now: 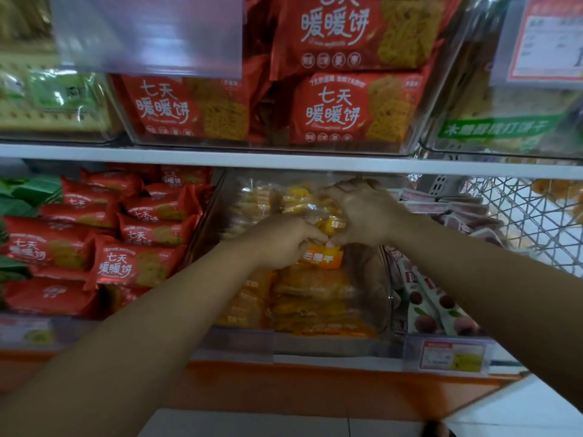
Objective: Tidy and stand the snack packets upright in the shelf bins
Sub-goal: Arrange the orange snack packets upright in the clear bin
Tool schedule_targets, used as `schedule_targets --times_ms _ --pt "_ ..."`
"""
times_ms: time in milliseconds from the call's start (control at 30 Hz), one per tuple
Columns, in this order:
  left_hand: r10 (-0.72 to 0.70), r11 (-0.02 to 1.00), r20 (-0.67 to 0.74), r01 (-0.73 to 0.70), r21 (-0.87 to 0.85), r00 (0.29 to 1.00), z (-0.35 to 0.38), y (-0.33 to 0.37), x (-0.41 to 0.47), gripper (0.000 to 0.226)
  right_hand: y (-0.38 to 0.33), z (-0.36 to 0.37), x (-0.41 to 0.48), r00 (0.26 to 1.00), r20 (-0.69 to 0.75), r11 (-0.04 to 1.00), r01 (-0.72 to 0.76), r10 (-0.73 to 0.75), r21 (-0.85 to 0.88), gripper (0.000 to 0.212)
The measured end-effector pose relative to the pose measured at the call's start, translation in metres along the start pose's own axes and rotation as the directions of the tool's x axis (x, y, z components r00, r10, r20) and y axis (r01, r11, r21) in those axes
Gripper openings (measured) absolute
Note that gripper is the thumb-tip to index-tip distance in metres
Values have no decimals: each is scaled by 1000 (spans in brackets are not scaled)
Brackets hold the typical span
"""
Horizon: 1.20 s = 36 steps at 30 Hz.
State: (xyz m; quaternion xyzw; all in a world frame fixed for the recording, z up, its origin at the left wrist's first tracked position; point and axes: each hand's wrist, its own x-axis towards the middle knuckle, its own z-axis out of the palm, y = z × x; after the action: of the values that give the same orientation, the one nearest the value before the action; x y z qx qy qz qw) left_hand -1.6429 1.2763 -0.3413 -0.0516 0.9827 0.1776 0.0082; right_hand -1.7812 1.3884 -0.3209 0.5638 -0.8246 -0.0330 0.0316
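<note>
Both my hands reach into the clear middle bin (383, 272) on the lower shelf, which holds several yellow-orange snack packets (315, 298). My left hand (284, 239) pinches the top of an orange packet (328, 258) at the front of the pile. My right hand (362, 212) curls over clear yellow packets (303, 200) further back and grips them. The two hands touch near the packet's top edge. The fingertips of both hands are partly hidden among the packets.
A bin of red biscuit packets (126, 244) lies to the left, green packets (19, 197) beyond it. Pink lychee packets (435, 307) stand in the right bin. A wire basket (517, 216) sits far right. The upper shelf (284, 159) carries bins of red packets (353, 108). Price tags (448, 357) line the front.
</note>
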Motion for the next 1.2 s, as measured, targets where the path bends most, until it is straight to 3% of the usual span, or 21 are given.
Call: schedule_targets --times_ms 133,300,500,767,900,1100,1200 --pt "-15 1000 89 15 -2 996 1 2 -5 40 6 4 16 998 58 998 34 -37 43 87" --pt "-24 911 273 -91 403 962 13 21 -9 57 11 14 19 999 17 992 25 -27 123 85" --pt "-30 835 275 -127 535 961 26 25 4 49 16 20 23 1000 4 989 20 -21 146 88" --pt "97 744 237 -228 628 967 29 21 4 29 15 18 20 1000 5 990 10 -11 137 89" --pt "83 771 238 -214 599 968 30 18 7 24 13 15 19 1000 4 990 9 -10 138 87" --pt "49 943 104 -80 323 993 2 -4 14 21 13 14 17 1000 0 988 6 -6 154 85" --pt "47 969 49 -57 242 998 -1 -11 17 23 14 14 19 1000 21 988 14 -18 155 85"
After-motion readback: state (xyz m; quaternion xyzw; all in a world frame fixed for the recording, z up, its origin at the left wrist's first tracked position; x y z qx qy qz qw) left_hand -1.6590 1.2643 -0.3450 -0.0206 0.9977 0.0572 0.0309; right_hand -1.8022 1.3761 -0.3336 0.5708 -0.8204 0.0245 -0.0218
